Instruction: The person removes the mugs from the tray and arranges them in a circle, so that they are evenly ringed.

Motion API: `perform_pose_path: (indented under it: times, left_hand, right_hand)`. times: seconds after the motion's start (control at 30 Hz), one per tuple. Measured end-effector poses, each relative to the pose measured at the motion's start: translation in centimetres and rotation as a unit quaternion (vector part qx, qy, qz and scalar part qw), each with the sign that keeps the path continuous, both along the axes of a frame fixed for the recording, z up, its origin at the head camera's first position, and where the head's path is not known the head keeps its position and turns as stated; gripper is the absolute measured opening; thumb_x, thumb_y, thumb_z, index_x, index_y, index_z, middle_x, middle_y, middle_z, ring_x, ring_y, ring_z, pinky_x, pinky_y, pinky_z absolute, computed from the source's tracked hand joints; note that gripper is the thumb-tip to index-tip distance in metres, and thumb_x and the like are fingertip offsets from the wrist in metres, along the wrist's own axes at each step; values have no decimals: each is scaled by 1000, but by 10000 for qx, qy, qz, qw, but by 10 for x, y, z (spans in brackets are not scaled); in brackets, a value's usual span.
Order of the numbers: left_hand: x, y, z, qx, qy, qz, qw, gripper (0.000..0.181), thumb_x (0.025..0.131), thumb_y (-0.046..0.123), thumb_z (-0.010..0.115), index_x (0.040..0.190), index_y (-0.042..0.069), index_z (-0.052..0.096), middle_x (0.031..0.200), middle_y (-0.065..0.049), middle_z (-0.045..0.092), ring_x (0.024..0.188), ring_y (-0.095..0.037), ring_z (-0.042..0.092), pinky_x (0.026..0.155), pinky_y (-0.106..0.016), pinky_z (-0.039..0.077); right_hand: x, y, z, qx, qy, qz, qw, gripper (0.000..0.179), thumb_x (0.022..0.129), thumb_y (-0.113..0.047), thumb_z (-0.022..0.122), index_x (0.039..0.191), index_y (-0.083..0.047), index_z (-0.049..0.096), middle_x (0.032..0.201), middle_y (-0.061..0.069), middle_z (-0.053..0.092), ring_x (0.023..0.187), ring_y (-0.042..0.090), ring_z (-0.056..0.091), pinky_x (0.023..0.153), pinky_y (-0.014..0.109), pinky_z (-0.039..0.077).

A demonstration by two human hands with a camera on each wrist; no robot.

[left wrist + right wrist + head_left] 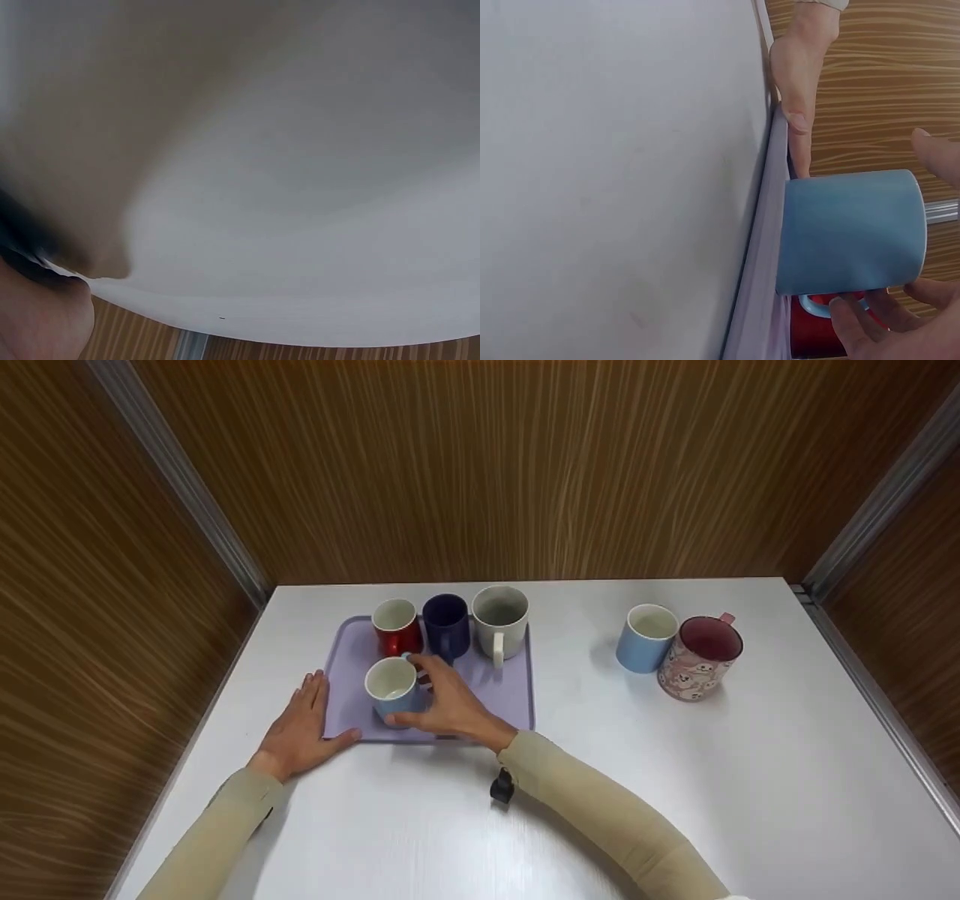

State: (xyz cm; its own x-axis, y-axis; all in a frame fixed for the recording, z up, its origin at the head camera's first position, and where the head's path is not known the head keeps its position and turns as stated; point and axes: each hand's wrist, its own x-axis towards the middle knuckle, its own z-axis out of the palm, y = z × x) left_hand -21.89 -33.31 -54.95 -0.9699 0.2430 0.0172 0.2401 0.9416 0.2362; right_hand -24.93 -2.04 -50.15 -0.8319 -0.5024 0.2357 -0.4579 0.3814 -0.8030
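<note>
A light blue mug (396, 703) with a white inside stands upright on the front left part of the lilac tray (502, 706). My right hand (450, 706) is spread around it, fingers at the handle side. In the right wrist view the thumb (939, 159) stands apart from the mug, while fingers (847, 324) reach the handle. My left hand (300, 731) lies with straight fingers along the tray's left edge, thumb at its near corner. Behind the light blue mug are a red mug (397, 636), a dark blue mug (447, 626) and a pale grey mug (504, 622).
Another light blue mug (643, 649) stands to the right of the tray on the white table (600, 757). Close beside it is a pink patterned mug (694, 667) with a dark pink inside. Wood-grain panels (480, 472) enclose the back and sides.
</note>
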Motion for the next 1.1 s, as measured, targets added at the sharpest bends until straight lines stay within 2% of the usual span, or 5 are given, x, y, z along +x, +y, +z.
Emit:
perform_pose_path:
  times: [0.1,0.37,0.57,0.73,1.1]
  left_hand:
    - [-1,0,-1,-10,-2,-13,10000,122,95,78,56,166,-11,13,177,-28,10,166,-45,5,134,-57,14]
    - [1,0,-2,16,24,-12,10000,121,95,79,55,167,-9,13,177,-26,10,166,-44,6,134,-56,16]
    - [-1,-1,-3,-66,36,10,10000,122,94,82,53,168,-7,12,178,-25,9,167,-42,5,134,-55,16]
    - [-2,0,-1,-30,91,-7,10000,121,95,80,54,168,-7,13,178,-25,11,166,-42,7,134,-56,17]
    - [1,1,0,102,148,57,9998,120,95,77,58,167,-9,16,177,-27,13,166,-44,9,134,-56,17]
  right_hand:
    - [-1,-4,-1,57,-41,-92,9999,105,76,-46,96,160,-10,44,151,8,56,128,24,62,110,38,53]
    - [-5,-18,-9,-123,-221,-224,9994,101,74,-24,100,157,-10,44,149,10,56,131,26,58,117,44,47]
    - [-8,-24,-10,-199,-465,-330,9982,100,72,-22,101,156,-15,47,144,9,63,130,26,60,118,45,46]
    - [-9,-24,-11,-275,-563,-343,9974,101,73,-19,100,158,-15,46,144,10,64,130,25,61,118,45,47]
    - [-5,-21,-7,-244,-379,-506,9977,99,71,-22,100,155,-13,51,140,9,68,126,25,65,112,41,52]
